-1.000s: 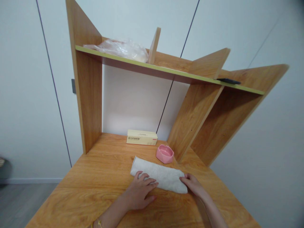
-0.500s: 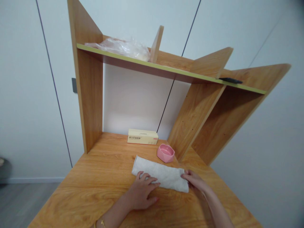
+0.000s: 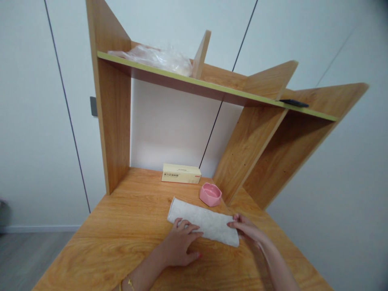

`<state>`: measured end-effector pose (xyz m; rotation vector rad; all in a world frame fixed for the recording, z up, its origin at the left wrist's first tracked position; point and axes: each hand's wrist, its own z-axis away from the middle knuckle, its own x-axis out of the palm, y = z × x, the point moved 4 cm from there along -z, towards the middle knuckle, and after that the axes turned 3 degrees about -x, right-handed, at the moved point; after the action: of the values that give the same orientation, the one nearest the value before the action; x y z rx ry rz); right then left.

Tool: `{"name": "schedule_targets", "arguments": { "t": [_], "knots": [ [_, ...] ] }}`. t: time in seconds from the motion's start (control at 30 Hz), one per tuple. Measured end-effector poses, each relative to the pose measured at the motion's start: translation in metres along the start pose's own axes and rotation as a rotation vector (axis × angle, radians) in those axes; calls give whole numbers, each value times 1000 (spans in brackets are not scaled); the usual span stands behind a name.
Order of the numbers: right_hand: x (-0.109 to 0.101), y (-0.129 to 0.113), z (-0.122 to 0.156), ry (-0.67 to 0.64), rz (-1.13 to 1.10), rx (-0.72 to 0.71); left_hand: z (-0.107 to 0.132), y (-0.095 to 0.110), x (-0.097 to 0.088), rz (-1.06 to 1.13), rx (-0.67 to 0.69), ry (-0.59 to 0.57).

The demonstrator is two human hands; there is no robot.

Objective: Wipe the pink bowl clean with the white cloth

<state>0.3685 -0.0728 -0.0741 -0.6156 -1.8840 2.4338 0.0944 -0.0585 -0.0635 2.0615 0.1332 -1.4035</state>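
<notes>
A folded white cloth [image 3: 206, 220] lies lengthwise on the wooden desk [image 3: 121, 234]. My left hand [image 3: 180, 244] rests flat on the cloth's near edge, fingers spread out over it. At the cloth's right end, my right hand [image 3: 247, 228] has its fingers closed in a pinch on the corner. A small pink bowl [image 3: 210, 194] sits just behind the cloth, apart from it.
A cream cardboard box [image 3: 181, 173] lies at the back of the desk against the white panel. Wooden shelf uprights [image 3: 113, 121] rise left and right. The upper shelf carries a clear plastic bag [image 3: 157, 58] and a dark flat object [image 3: 294, 103].
The right hand's fingers have closed on the cloth's right corner and lifted it slightly. The left hand stays flat on the cloth.
</notes>
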Motion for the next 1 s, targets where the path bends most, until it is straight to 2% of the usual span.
{"name": "schedule_targets", "arguments": {
  "t": [0.17, 0.3, 0.4, 0.5, 0.57, 0.63, 0.73, 0.77, 0.87, 1.0],
  "knots": [
    [0, 6, 8, -7, -84, 55, -1, 0, -1, 4, -10, -2],
    [0, -1, 14, -43, -33, 55, 0, 1, -2, 5, -15, -6],
    [4, -21, 18, -31, 39, -25, 0, 2, -3, 12, -12, -5],
    [15, -52, 20, -23, 19, -105, 0, 4, -3, 26, -6, -1],
    [28, -75, 18, -25, 11, -142, -1, 3, -5, 50, -11, 22],
    [46, -97, 14, -21, 30, -211, -4, -2, -8, 91, -52, 101],
    [80, -120, 3, 22, 161, -321, -6, -23, -16, 182, -250, 342],
    [93, -123, -2, 37, 256, -319, -5, -34, -18, 219, -339, 434],
    [133, -125, -14, 23, 346, -297, 0, -65, -23, 357, -516, 650],
    [181, -118, -17, -8, 463, -310, 6, -90, -27, 369, -611, 745]
  ]
}}
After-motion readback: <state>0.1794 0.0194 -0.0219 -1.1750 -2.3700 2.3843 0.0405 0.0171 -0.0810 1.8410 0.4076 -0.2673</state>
